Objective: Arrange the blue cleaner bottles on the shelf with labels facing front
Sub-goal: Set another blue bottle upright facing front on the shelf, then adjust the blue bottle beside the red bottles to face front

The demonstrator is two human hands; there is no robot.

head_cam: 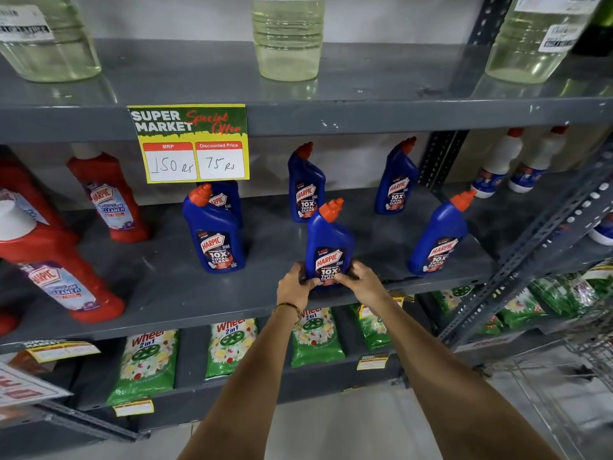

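Several blue Harpic cleaner bottles with orange caps stand on the grey middle shelf (159, 287). The front middle bottle (328, 240) stands upright near the shelf's front edge, label facing me. My left hand (295, 288) and my right hand (360, 282) both grip its base from either side. A front left bottle (214, 232) and a front right bottle (438, 235) also show their labels. Behind stand a back middle bottle (305, 185), a back right bottle (396, 179), and a back left bottle (227, 197), partly hidden by the price sign.
Red Harpic bathroom cleaner bottles (109, 197) fill the shelf's left side. A yellow price sign (192, 144) hangs from the upper shelf, where clear bottles (287, 34) stand. Green Wheel detergent packs (147, 363) lie on the lower shelf. White bottles (497, 164) stand on the right rack.
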